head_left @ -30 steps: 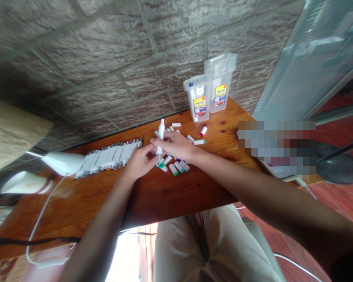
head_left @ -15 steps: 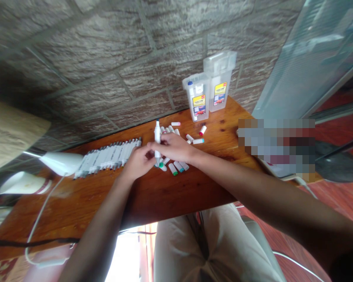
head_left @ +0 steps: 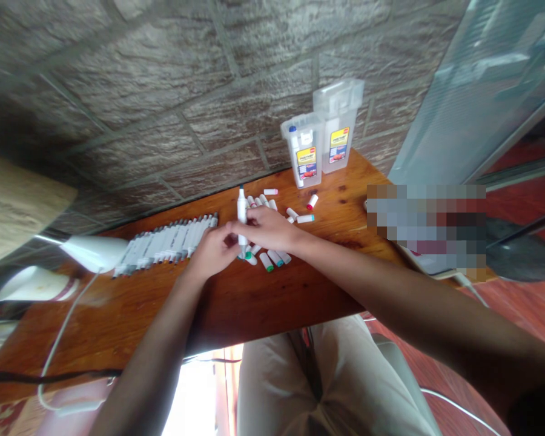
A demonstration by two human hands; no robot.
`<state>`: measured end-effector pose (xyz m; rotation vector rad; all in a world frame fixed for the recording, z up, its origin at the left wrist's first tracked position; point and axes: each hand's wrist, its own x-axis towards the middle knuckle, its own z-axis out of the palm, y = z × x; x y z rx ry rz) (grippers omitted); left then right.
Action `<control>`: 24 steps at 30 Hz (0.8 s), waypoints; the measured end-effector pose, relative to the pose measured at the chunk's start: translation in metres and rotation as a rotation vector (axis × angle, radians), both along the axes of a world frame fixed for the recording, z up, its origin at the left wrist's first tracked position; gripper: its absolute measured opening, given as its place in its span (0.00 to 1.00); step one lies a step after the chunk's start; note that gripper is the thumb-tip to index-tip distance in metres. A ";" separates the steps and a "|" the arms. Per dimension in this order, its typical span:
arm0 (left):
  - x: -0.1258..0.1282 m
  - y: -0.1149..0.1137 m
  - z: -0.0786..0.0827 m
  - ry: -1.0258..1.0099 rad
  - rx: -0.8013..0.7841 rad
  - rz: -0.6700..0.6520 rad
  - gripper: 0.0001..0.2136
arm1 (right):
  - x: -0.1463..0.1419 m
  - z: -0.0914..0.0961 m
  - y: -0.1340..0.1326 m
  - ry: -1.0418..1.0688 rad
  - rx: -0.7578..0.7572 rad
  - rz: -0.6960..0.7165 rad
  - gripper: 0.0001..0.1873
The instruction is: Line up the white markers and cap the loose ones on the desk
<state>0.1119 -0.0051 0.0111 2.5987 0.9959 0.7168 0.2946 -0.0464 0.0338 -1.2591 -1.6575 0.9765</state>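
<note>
Both hands meet over the middle of the wooden table (head_left: 263, 297). My right hand (head_left: 269, 229) pinches a white marker (head_left: 241, 209) that stands nearly upright, dark tip up. My left hand (head_left: 214, 249) is closed at the marker's lower end, fingers pinched there; what they hold is hidden. Several loose marker caps (head_left: 272, 259) with green, teal, red and pink ends lie scattered under and beyond the hands. A row of uncapped grey-and-white markers (head_left: 166, 242) lies side by side to the left.
Two clear plastic marker cases (head_left: 323, 142) stand against the stone wall at the back, one holding a blue-capped marker. A white lamp (head_left: 91, 251) and its cable (head_left: 57, 351) lie at the left. A blurred patch covers the table's right end.
The marker has tilted from leaning right to nearly upright and shifted slightly left. Both hands stayed together at its lower end.
</note>
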 end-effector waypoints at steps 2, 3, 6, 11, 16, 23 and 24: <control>0.000 0.000 0.001 0.000 -0.008 -0.002 0.04 | 0.000 -0.001 0.000 0.012 -0.027 0.009 0.20; 0.000 -0.001 0.001 -0.005 -0.011 -0.004 0.04 | 0.000 -0.001 0.001 0.023 -0.037 0.018 0.19; 0.000 -0.002 0.003 -0.031 -0.018 -0.007 0.04 | 0.000 -0.004 0.002 0.076 -0.045 0.044 0.17; 0.001 -0.005 0.006 -0.073 -0.052 -0.017 0.07 | 0.001 -0.009 0.006 0.203 -0.138 0.013 0.17; 0.003 -0.006 0.005 -0.083 -0.074 -0.052 0.07 | -0.001 -0.009 0.009 0.374 -0.206 -0.002 0.19; 0.003 -0.008 0.006 -0.115 -0.075 -0.058 0.08 | -0.002 -0.001 0.007 0.685 -0.367 0.070 0.17; 0.004 -0.009 0.007 -0.130 -0.071 -0.054 0.08 | -0.001 0.001 0.007 0.745 -0.403 0.083 0.16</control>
